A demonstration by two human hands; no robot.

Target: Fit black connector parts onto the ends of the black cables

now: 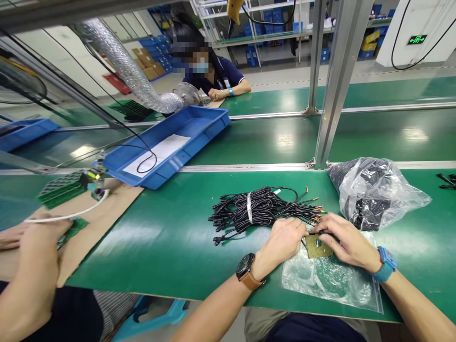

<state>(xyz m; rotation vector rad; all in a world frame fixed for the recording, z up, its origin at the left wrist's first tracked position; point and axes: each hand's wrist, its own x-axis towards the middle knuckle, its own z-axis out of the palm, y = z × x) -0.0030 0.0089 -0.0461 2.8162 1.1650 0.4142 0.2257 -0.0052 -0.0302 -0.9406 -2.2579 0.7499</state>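
Note:
My left hand (290,237), wearing a brown-strapped watch, is closed in a pinch on a thin black cable (304,243). Close beside it, my right hand (344,240), with a blue wristband, pinches a small black part (318,232) largely hidden by the fingers. Just under both hands lies a yellowish-brown square plate (319,247) with a hole or dark spot in it. That plate rests on a clear plastic bag (331,285). Beyond my left hand is a bundle of black cables (270,209), tied with a white band, its coloured wire ends pointing right.
A clear bag of black parts (370,197) sits at the back right. A blue tray (167,152) holds white paper. To the left, a co-worker's hand (46,230) is at a green circuit board (73,232) on cardboard. A metal post (333,85) rises behind the bench.

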